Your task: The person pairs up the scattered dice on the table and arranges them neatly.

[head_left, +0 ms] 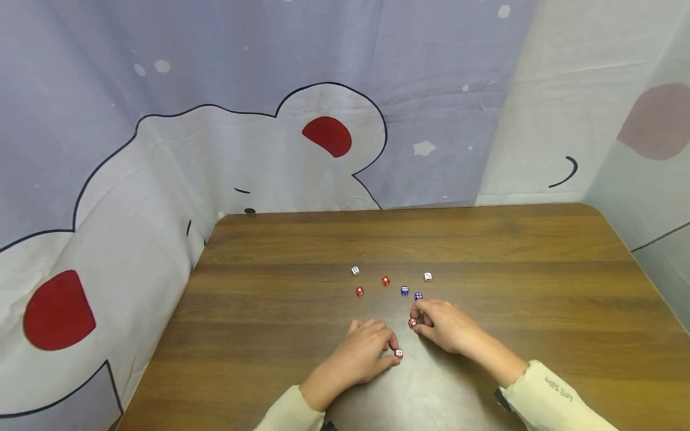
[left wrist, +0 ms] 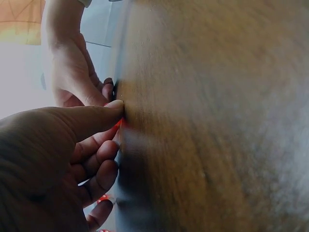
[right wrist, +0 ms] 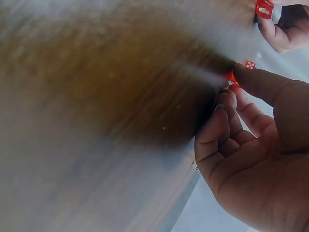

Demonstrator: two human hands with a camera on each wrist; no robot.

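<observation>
My left hand (head_left: 362, 353) rests low over the table and pinches a red die (head_left: 399, 354) between thumb and index finger. Just beyond it, to the right, my right hand (head_left: 447, 326) pinches another red die (head_left: 412, 322) close to the wood. In the right wrist view that red die (right wrist: 234, 78) shows partly between thumb and fingertips. A blue die (head_left: 418, 296) lies right by the right hand's knuckles, with a second blue die (head_left: 405, 290) to its left. Two more red dice lie further left, one red die (head_left: 385, 281) nearer the middle and one red die (head_left: 359, 291) outermost.
A white die (head_left: 355, 270) lies at the back left of the group, and another white die (head_left: 428, 276) at the back right. The brown wooden table (head_left: 259, 335) reaches back to a printed curtain (head_left: 431, 90) hanging along its far and side edges.
</observation>
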